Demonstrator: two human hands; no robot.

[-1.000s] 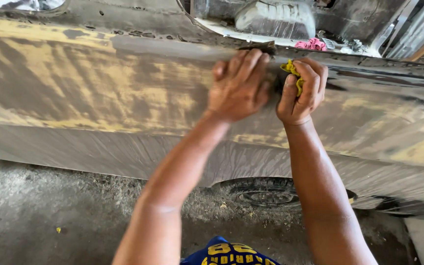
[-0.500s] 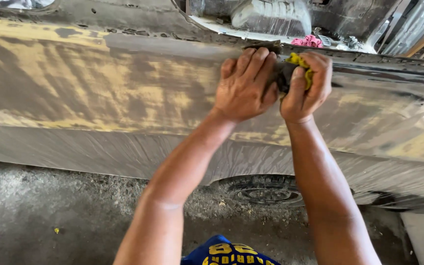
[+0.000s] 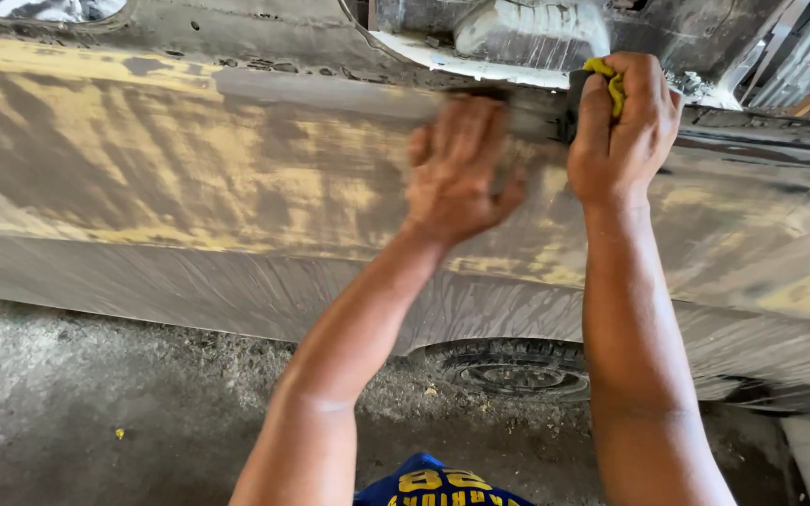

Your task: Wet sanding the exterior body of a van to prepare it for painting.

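Car body panel (image 3: pixel 171 178): large side panel filling the upper two thirds of the view, grey and dull, streaked with broad patches of yellow filler, wet-looking smears across its lower part; a darker ridge runs along its upper edge. Left hand (image 3: pixel 457 169): laid flat against the panel just below the upper edge, near the middle of the panel's width, fingers extended and close together, palm to the surface; blurred, so whether anything lies beneath the palm cannot be told. Right hand (image 3: pixel 622 126): at the panel's upper edge, just to the right of the left hand and a little higher, fingers curled closed. Yellow cloth (image 3: pixel 608 80): bunched in the right hand's grip, only a small fold showing above the knuckles, pressed at the upper edge of the panel. Dark block (image 3: pixel 541 112): a dark blurred shape on the upper edge between the two hands, touching the right hand; its kind cannot be told. Wheel (image 3: pixel 508 370): dark tyre and rim lying flat on the ground below the panel's lower edge, between the two forearms. Ground (image 3: pixel 96 403): rough grey concrete, damp and gritty. Blue garment (image 3: pixel 438 483): at the bottom edge of the view, with yellow print.
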